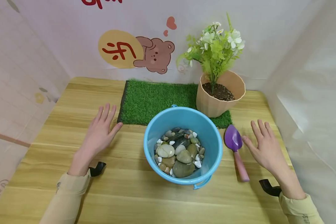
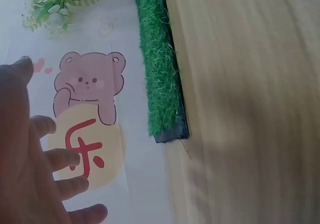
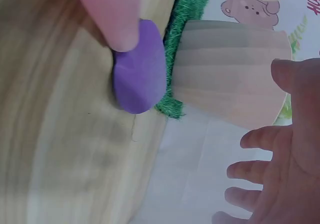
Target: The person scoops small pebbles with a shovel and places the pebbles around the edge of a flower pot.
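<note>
Beige sleeves enter at the lower corners, leading to two hands that hold nothing: the left hand, left of centre, has its fingers straight and thumb out beside the turf mat; the right hand, at the right, is likewise spread, its thumb just beside the purple trowel. Whether either touches the tabletop I cannot tell. With its pink handle toward the bottom edge, the trowel seems laid for easy pick-up. Between the hands, the blue bucket stands at centre, probably for equal reach, its tall wall penning in the loose stones. At upper right, a peach pot stands on the mat's right end, its dark soil presumably helping the white-flowered plant stand upright.
</note>
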Action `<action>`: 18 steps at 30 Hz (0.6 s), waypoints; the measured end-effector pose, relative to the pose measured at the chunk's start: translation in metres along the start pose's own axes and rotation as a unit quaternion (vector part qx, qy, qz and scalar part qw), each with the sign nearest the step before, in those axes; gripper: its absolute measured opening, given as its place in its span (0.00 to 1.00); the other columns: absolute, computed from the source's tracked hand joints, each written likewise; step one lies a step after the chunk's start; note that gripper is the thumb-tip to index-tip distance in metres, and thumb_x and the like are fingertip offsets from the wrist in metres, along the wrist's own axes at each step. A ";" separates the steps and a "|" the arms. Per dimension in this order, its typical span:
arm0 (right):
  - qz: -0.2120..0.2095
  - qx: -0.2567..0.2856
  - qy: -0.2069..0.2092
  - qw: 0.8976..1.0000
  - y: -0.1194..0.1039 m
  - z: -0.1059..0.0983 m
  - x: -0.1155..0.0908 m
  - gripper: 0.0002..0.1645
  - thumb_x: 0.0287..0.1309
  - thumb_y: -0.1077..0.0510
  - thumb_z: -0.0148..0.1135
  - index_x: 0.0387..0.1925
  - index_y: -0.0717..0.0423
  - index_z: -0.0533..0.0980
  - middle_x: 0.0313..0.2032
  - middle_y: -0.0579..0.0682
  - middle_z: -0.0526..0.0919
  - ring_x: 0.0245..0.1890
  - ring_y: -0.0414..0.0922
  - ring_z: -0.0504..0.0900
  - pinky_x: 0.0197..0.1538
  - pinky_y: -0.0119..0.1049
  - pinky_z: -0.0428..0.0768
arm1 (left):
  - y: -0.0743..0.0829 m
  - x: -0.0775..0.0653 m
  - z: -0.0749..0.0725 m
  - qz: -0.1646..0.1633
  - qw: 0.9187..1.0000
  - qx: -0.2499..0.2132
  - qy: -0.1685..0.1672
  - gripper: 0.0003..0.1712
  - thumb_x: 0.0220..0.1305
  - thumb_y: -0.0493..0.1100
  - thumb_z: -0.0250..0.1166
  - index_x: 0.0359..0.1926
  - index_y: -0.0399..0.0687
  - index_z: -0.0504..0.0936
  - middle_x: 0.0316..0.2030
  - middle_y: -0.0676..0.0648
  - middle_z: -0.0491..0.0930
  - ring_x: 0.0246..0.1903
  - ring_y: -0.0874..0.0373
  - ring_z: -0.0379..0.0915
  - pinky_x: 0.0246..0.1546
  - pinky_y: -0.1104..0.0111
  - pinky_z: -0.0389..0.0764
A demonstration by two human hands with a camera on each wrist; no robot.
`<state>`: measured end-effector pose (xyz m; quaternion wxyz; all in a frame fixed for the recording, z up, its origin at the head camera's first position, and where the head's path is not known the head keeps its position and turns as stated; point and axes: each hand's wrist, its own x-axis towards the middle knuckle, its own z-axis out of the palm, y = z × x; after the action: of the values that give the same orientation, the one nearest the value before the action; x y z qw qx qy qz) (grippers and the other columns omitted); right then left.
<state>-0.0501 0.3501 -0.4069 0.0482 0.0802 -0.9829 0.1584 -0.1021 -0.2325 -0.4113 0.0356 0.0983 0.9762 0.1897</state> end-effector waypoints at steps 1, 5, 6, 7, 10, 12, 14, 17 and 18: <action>0.002 0.007 0.001 1.000 -0.001 -0.001 0.001 0.46 0.79 0.41 0.50 0.80 0.70 0.54 0.78 0.79 0.52 0.80 0.77 0.47 0.85 0.67 0.45 | 0.001 0.001 -0.001 0.003 1.000 -0.004 0.002 0.46 0.81 0.68 0.39 0.86 0.55 0.34 0.86 0.42 0.29 0.85 0.33 0.29 0.81 0.30 0.45; 0.012 0.025 -0.004 1.000 -0.006 -0.005 0.007 0.46 0.79 0.40 0.49 0.82 0.66 0.52 0.80 0.76 0.50 0.82 0.75 0.45 0.85 0.68 0.44 | 0.006 0.008 -0.002 0.016 0.999 -0.041 0.012 0.45 0.82 0.67 0.40 0.86 0.54 0.36 0.86 0.42 0.33 0.85 0.34 0.32 0.83 0.35 0.45; 0.015 0.029 -0.006 0.999 -0.007 -0.005 0.009 0.46 0.79 0.40 0.49 0.82 0.65 0.51 0.81 0.75 0.49 0.82 0.74 0.44 0.85 0.68 0.44 | 0.007 0.010 -0.002 0.019 0.998 -0.053 0.015 0.45 0.82 0.66 0.41 0.86 0.54 0.37 0.86 0.42 0.34 0.85 0.35 0.33 0.84 0.36 0.44; 0.018 0.034 -0.008 0.999 -0.008 -0.006 0.011 0.47 0.79 0.40 0.49 0.82 0.65 0.50 0.81 0.75 0.48 0.82 0.73 0.43 0.85 0.69 0.44 | 0.010 0.012 -0.002 0.025 0.997 -0.066 0.018 0.45 0.82 0.66 0.42 0.86 0.53 0.38 0.86 0.42 0.36 0.85 0.35 0.34 0.85 0.38 0.44; 0.020 0.052 -0.003 0.998 -0.011 -0.008 0.017 0.47 0.79 0.41 0.49 0.83 0.65 0.50 0.82 0.74 0.47 0.83 0.73 0.42 0.84 0.71 0.43 | 0.016 0.020 -0.001 0.043 0.993 -0.101 0.032 0.44 0.82 0.65 0.42 0.86 0.52 0.40 0.86 0.42 0.40 0.85 0.37 0.37 0.85 0.38 0.45; 0.018 0.068 0.005 0.997 -0.013 -0.010 0.022 0.46 0.79 0.41 0.49 0.82 0.65 0.50 0.82 0.73 0.47 0.83 0.73 0.42 0.84 0.71 0.43 | 0.021 0.025 -0.001 0.054 0.990 -0.124 0.041 0.44 0.82 0.65 0.43 0.86 0.52 0.41 0.86 0.43 0.42 0.85 0.37 0.39 0.85 0.38 0.47; 0.014 0.084 0.013 0.996 -0.014 -0.012 0.029 0.46 0.80 0.42 0.49 0.82 0.66 0.50 0.82 0.73 0.47 0.83 0.73 0.42 0.84 0.72 0.42 | 0.026 0.030 -0.001 0.065 0.987 -0.142 0.048 0.43 0.82 0.65 0.42 0.86 0.54 0.41 0.86 0.44 0.44 0.85 0.38 0.42 0.85 0.38 0.49; 0.014 0.098 0.021 0.995 -0.017 -0.016 0.037 0.46 0.80 0.42 0.49 0.83 0.64 0.49 0.82 0.72 0.47 0.83 0.72 0.43 0.84 0.71 0.42 | 0.034 0.038 -0.001 0.073 0.982 -0.167 0.053 0.42 0.82 0.66 0.42 0.86 0.58 0.42 0.86 0.45 0.46 0.84 0.39 0.45 0.84 0.39 0.51; 0.014 0.099 0.022 0.995 -0.018 -0.017 0.040 0.46 0.80 0.42 0.49 0.83 0.64 0.49 0.82 0.71 0.47 0.83 0.72 0.43 0.84 0.70 0.42 | 0.037 0.041 -0.001 0.076 0.980 -0.175 0.053 0.42 0.82 0.66 0.42 0.86 0.58 0.42 0.86 0.46 0.47 0.84 0.38 0.46 0.84 0.39 0.51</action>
<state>-0.0850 0.3330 -0.3808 0.0596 0.0668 -0.9621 0.2577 -0.1360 -0.1907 -0.3978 -0.0140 0.1543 0.9181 0.3648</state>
